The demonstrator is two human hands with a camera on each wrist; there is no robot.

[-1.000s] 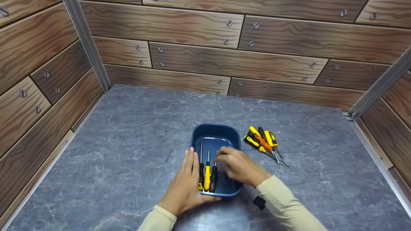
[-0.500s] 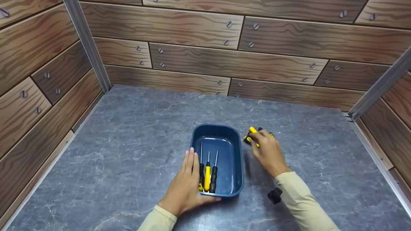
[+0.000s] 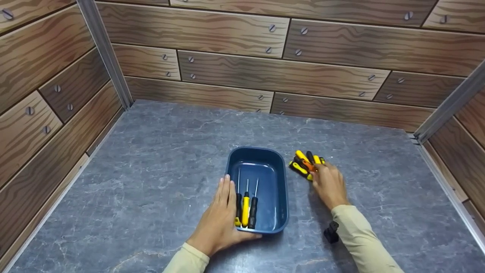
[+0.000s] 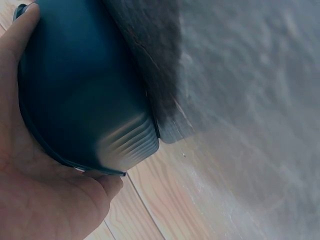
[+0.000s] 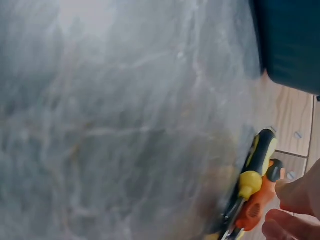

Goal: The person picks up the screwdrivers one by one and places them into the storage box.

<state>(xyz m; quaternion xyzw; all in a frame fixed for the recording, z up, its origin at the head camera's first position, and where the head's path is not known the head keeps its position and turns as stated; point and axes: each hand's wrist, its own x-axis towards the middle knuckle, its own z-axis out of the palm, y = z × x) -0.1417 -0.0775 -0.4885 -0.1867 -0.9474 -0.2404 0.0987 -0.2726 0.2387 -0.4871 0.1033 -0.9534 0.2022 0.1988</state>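
A dark blue plastic bin (image 3: 287, 189) stands on the table. Along its left side my left hand (image 3: 216, 218) rests with straight fingers, the thumb stretched across the near end. Inside the bin lie a yellow screwdriver (image 3: 246, 210), a black screwdriver (image 3: 253, 212) and a black-and-yellow screwdriver (image 3: 238, 212), shafts pointing away. My right hand (image 3: 330, 184) is at a pile of screwdrivers right of the bin, covering their shafts in the head view. Its fingertips (image 5: 285, 197) are spaced apart beside an orange-handled screwdriver (image 5: 255, 210); a black-and-yellow handle (image 5: 260, 155) lies alongside.
The grey marble-patterned table (image 3: 170, 144) spreads around the bin. Wood-patterned walls (image 3: 212, 64) enclose it at the back and sides, with metal corner posts (image 3: 104, 53). A small black device (image 3: 331, 232) sits at the right wrist.
My right hand has left the bin, gone over the pile of screwdrivers, then shifted right and slightly nearer, uncovering the orange handle. My left hand stays against the bin.
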